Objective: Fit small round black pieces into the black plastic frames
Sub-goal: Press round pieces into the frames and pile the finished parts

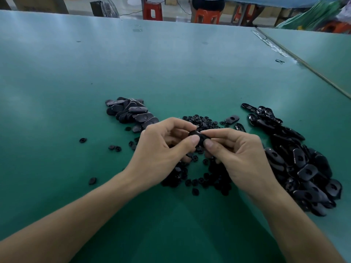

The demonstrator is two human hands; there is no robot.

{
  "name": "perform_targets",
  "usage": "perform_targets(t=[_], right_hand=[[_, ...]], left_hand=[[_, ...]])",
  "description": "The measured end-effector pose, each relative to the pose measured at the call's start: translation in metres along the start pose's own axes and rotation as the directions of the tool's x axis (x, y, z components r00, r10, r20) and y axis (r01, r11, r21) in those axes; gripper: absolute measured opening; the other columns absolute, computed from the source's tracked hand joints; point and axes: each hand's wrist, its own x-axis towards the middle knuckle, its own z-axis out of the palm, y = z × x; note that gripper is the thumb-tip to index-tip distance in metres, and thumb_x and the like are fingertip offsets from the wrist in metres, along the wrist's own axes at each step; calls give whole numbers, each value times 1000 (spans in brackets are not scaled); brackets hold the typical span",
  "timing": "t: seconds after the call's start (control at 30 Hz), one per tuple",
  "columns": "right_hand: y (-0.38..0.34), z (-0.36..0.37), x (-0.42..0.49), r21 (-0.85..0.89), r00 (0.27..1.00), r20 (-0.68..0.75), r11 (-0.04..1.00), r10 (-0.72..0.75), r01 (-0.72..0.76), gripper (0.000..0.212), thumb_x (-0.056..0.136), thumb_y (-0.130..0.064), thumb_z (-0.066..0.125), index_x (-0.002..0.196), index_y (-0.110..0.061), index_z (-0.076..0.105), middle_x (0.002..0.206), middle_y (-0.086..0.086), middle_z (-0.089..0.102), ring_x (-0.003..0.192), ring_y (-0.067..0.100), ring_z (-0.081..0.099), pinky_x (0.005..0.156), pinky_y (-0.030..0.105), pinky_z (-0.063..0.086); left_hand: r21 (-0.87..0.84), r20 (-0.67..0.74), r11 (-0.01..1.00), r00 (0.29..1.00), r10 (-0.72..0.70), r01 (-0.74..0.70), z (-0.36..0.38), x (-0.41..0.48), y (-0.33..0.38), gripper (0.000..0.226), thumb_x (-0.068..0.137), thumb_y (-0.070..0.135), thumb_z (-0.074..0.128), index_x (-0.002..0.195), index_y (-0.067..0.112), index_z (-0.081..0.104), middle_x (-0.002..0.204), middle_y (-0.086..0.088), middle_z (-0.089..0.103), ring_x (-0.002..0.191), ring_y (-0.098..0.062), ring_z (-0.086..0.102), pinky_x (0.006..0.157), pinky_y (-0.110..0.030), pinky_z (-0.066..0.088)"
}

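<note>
Above the green table [171, 73], my left hand [161, 149] and my right hand [237, 154] together pinch one black plastic frame [199, 136] between thumbs and fingertips. Most of that frame is hidden by my fingers, and I cannot tell whether a round piece sits in it. Several small round black pieces [201, 179] lie scattered on the table under and behind my hands. A long heap of black frames [303, 168] runs along the right. A smaller heap of black frames [131, 112] lies at the left, behind my left hand.
A few stray round pieces [83, 140] lie to the left of my hands. A seam [303, 63] with a second table runs diagonally at the far right. Red and orange stools [152, 10] and a seated person [208, 4] are beyond the table's far edge.
</note>
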Motion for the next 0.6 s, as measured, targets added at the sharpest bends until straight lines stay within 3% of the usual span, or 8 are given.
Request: perform_targets(t=[0.1, 0.27, 0.47, 0.6], right_hand=[[-1, 3, -2, -4, 1000, 7, 1000, -10, 10, 17, 89, -10, 73, 97, -24, 78, 79, -1, 77, 68, 7, 69, 64, 13, 50], [2, 3, -3, -128, 999, -32, 992, -17, 13, 12, 86, -22, 78, 95, -30, 78, 79, -2, 75, 76, 20, 71, 75, 38, 59], [-1, 3, -3, -19, 996, -83, 999, -44, 43, 10, 84, -14, 79, 85, -24, 76, 76, -2, 75, 68, 10, 70, 65, 18, 53], [-1, 5, -2, 28, 996, -90, 999, -21, 24, 12, 87, -11, 75, 85, -23, 75, 75, 2, 75, 66, 10, 70, 63, 16, 52]], left_hand=[[-35, -13, 999, 1000, 9, -10, -1, -1, -3, 15, 87, 5, 76, 95, 18, 72, 79, -5, 75, 71, -18, 74, 60, -26, 59], [-56, -3, 998, 1000, 7, -7, 0, -3, -3, 19, 88, -1, 73, 99, 15, 71, 76, -6, 75, 67, -18, 74, 60, -22, 57], [-92, 18, 996, 1000, 3, -2, -2, -2, -4, 14, 87, -1, 74, 90, 13, 72, 78, -6, 75, 72, -23, 76, 61, -25, 59], [-170, 15, 985, 1000, -12, 15, -2, -2, -3, 10, 85, 7, 75, 94, 10, 71, 75, -7, 74, 68, -20, 74, 60, -24, 58]])
